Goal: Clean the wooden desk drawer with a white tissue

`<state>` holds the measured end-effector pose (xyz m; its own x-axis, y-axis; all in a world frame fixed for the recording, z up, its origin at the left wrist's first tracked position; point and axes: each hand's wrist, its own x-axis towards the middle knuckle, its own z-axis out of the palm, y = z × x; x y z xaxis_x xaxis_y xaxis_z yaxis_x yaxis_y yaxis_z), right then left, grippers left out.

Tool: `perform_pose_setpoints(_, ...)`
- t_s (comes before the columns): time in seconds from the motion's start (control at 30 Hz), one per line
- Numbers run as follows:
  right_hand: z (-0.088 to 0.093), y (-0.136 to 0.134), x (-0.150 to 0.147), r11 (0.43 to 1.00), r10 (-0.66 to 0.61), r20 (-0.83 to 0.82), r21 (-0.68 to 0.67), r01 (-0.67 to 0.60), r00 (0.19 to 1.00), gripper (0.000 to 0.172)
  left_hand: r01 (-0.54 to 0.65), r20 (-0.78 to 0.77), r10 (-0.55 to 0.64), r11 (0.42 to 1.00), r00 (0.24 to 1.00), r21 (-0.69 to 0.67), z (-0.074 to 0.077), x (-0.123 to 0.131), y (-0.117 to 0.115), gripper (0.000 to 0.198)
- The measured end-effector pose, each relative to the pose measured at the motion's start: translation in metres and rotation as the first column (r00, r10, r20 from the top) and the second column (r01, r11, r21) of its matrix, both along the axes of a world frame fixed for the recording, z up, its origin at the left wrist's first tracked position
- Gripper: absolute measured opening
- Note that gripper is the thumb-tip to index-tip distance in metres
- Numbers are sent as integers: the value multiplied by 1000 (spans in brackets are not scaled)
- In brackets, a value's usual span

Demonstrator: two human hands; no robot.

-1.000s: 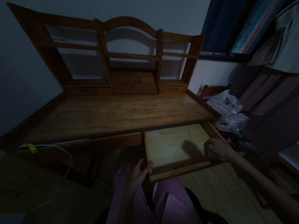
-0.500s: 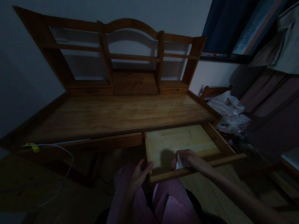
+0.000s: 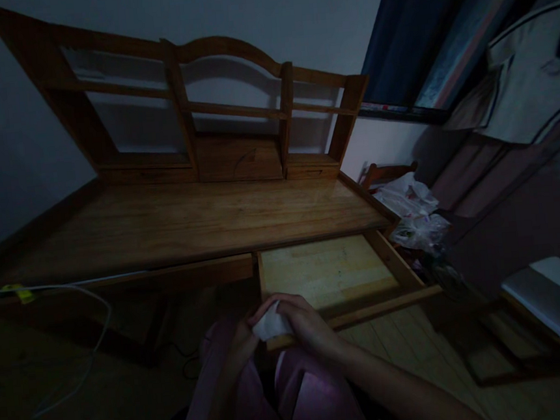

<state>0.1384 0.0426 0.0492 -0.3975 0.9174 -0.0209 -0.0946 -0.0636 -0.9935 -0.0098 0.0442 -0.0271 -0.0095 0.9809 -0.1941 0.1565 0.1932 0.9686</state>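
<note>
A white cloth or tissue [image 3: 272,323] is in my right hand [image 3: 305,322], whose fingers are wrapped round it above the front left corner of the pulled-out wooden drawer [image 3: 381,307]. Right beside it, my left hand [image 3: 243,338] meets the left edge of the white piece; its fingers are mostly hidden and dark. Pale boards form the drawer's bottom, with a few small dark marks on them. Above the drawer lies the wooden desk top [image 3: 212,219].
A shelf unit [image 3: 236,109] stands at the back of the desk. A white cable [image 3: 104,323] hangs at the left by a yellow tag [image 3: 24,294]. Plastic bags [image 3: 409,195] are on the right, near a stool [image 3: 553,304]. My knees are under the drawer.
My right hand has moved left with the white piece, from inside the drawer to its front left corner. My left hand has come off the drawer's side to meet it. The view has shifted.
</note>
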Motion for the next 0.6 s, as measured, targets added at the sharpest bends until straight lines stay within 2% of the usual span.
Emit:
perform_pose_setpoints(0.07,7,16,26,992,-117,21,-45,117,993,30,-9,-8,9,999,1000,-44,2,2,0,31)
perform_pose_setpoints(0.1,12,25,49,981,-192,65,-28,194,979,31,-22,-27,19,995,999,-96,5,4,0,32)
perform_pose_setpoints(0.17,21,44,110,931,-363,150,96,351,920,37,-51,-92,33,978,995,-200,15,7,0,32)
perform_pose_setpoints(0.2,25,52,146,876,-475,207,203,437,855,40,-53,-122,25,971,992,-233,21,8,0,33)
perform_pose_setpoints(0.23,29,59,184,785,-608,271,347,513,746,43,-47,-149,10,968,989,-248,28,9,0,34)
perform_pose_setpoints(0.27,30,64,222,665,-737,334,509,546,587,45,-32,-174,-13,967,985,-253,34,10,-1,36)
perform_pose_setpoints(0.3,30,67,257,556,-830,392,643,527,397,47,-19,-197,-32,967,980,-255,39,10,-1,38)
perform_pose_setpoints(0.33,28,69,289,496,-866,456,723,480,206,49,-14,-219,-46,964,975,-264,43,10,-1,41)
perform_pose_setpoints(0.37,24,69,317,508,-846,527,751,421,82,51,-8,-242,-62,961,968,-275,46,10,-1,44)
perform_pose_setpoints(0.4,20,68,339,535,-824,563,740,408,59,52,-7,-267,-71,959,961,-282,47,10,-1,47)
perform_pose_setpoints(0.5,0,63,375,654,-740,663,670,352,114,44,-2,-327,-94,960,941,-281,44,8,0,53)
perform_pose_setpoints(0.6,-17,57,384,756,-646,738,584,296,192,39,29,-360,-130,962,924,-273,39,8,-1,54)
